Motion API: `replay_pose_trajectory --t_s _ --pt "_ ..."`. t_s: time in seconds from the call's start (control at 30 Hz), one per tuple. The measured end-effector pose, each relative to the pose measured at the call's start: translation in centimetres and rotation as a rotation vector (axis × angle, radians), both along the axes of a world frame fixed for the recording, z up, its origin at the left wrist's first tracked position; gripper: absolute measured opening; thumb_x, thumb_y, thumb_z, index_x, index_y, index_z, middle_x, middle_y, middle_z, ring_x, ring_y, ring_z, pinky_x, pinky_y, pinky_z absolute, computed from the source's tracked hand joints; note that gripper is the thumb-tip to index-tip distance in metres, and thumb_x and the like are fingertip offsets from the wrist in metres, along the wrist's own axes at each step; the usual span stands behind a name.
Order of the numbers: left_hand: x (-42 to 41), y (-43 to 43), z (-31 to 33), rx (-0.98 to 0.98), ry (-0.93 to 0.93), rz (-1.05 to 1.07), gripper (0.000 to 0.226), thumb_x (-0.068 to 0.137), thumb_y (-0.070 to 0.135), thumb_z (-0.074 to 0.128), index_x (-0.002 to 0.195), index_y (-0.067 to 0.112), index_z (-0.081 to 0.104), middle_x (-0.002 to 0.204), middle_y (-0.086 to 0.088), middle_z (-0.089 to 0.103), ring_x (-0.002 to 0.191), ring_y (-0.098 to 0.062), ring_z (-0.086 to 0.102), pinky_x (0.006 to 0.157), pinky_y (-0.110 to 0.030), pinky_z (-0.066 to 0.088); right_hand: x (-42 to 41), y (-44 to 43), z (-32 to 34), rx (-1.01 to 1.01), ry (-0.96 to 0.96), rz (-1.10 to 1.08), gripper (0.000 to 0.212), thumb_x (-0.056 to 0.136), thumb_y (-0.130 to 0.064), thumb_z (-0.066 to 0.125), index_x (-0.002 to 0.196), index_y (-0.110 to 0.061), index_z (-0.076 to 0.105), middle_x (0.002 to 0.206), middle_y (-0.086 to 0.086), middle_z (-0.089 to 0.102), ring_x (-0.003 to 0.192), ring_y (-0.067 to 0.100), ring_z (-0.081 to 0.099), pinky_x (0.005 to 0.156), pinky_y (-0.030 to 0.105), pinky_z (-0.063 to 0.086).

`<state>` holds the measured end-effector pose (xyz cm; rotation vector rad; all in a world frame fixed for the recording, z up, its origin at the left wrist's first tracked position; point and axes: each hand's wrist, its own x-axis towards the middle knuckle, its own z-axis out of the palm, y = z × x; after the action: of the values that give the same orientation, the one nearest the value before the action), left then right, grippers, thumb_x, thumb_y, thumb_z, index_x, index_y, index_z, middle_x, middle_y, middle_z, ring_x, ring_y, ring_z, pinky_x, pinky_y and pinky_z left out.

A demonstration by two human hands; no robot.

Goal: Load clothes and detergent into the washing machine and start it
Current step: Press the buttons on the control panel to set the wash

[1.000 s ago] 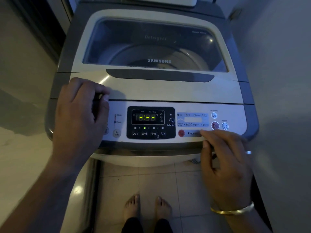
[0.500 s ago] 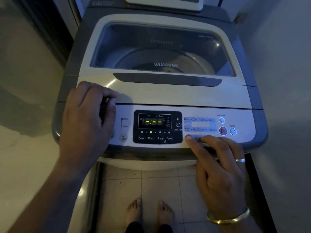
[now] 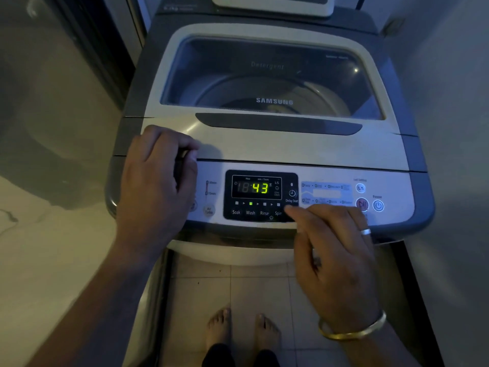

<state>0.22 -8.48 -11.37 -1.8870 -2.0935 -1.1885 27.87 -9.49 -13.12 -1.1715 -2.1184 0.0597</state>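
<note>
The grey top-loading washing machine (image 3: 267, 149) stands in front of me with its glass lid (image 3: 272, 78) down. The drum shows dimly through the glass; I cannot make out its contents. The black control panel (image 3: 260, 196) has a lit display reading 43 and a green light above Wash. My left hand (image 3: 156, 181) rests on the left end of the panel, fingers curled under, holding nothing. My right hand (image 3: 336, 250) reaches over the front edge, its index fingertip at the panel's right end beside the Spin label. The red start button (image 3: 362, 203) and blue power button (image 3: 378, 205) lie right of that finger.
A wall (image 3: 449, 128) runs close along the machine's right side. A dark door frame (image 3: 105, 49) and pale floor lie to the left. My bare feet (image 3: 240, 329) stand on floor tiles just before the machine. A white object (image 3: 272, 6) sits on the machine's back edge.
The display went from dashes to 43. My right hand slid left from the red program button to the black panel's right end. My left hand stayed put.
</note>
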Motion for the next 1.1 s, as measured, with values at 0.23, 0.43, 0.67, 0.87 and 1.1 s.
replay_pose_trajectory --t_s 0.23,0.43,0.67,0.87,1.1 --pt "-0.2 0.1 0.0 0.045 -0.047 0.026 0.015 0.113 0.007 0.054 0.118 0.003 0.068 0.114 -0.011 0.068 0.108 -0.014 0.057 0.095 -0.009 0.038 -5.8 -1.6 -0.2 0.027 -0.112 0.213 0.033 0.104 -0.018 0.064 0.137 -0.019 0.07 0.115 0.0 0.069 0.1 0.02 0.06 0.082 0.041 0.051" --pt "-0.4 0.0 0.4 0.07 -0.177 0.047 0.03 0.107 -0.003 0.043 0.12 0.001 0.069 0.115 -0.006 0.07 0.108 -0.012 0.065 0.097 -0.009 0.044 -8.4 -1.4 -0.8 0.056 -0.19 0.189 0.034 0.108 -0.023 0.058 0.14 -0.02 0.068 0.118 -0.002 0.063 0.101 0.02 0.057 0.083 0.041 0.048" --pt "-0.1 0.0 0.6 0.043 -0.194 0.051 0.031 0.103 -0.004 0.043 0.119 0.002 0.069 0.116 -0.009 0.07 0.109 -0.019 0.068 0.095 -0.009 0.046 -7.3 -0.8 -1.4 0.085 -0.157 0.209 0.034 0.105 -0.025 0.067 0.137 -0.014 0.068 0.124 0.002 0.059 0.106 0.018 0.057 0.087 0.037 0.054" --pt "-0.2 0.0 0.6 0.038 -0.156 0.057 0.029 0.104 0.002 0.043 0.118 0.002 0.069 0.115 -0.01 0.07 0.109 -0.013 0.063 0.096 -0.005 0.042 -6.2 -0.7 -1.8 0.098 -0.123 0.191 0.034 0.107 -0.029 0.065 0.136 -0.013 0.062 0.128 0.005 0.06 0.111 0.021 0.06 0.088 0.04 0.06" --pt "-0.2 0.0 0.4 0.045 -0.149 0.058 0.029 0.103 0.006 0.042 0.116 0.005 0.068 0.113 -0.006 0.07 0.107 -0.008 0.06 0.094 -0.003 0.04 -4.0 -0.8 -2.7 0.17 -0.081 0.038 0.035 0.1 -0.036 0.077 0.12 -0.008 0.08 0.114 0.013 0.077 0.102 0.028 0.072 0.091 0.043 0.06"
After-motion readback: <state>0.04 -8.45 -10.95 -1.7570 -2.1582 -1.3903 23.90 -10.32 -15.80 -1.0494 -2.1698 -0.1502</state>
